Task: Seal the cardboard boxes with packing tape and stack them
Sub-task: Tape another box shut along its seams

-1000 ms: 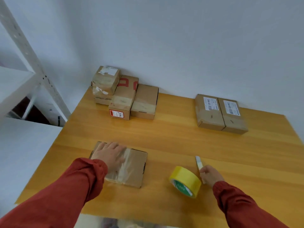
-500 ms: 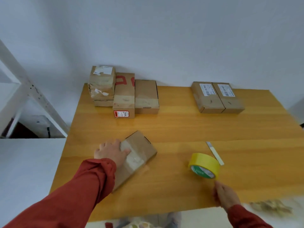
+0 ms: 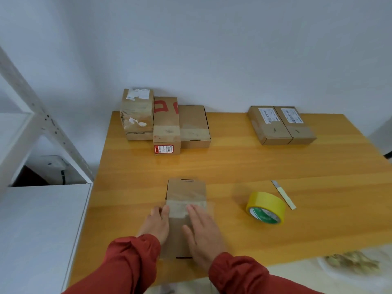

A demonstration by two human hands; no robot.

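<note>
Head view: steadied cardboard box (image 3: 186, 192) near front edge of counter (image 3: 233, 166) with left grip (image 3: 157, 223), loose against its left side, and right grip (image 3: 203, 232), flat and wide on top; yellow tape roll (image 3: 266, 209) on edge nearby, rightward.

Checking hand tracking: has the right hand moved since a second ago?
Yes. The right hand went from right of the tape roll to left of it, and now rests flat on the box.

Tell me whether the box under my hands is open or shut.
Shut. The cardboard box lies with its lid flat and closed, and a clear tape strip crosses the top.
</note>
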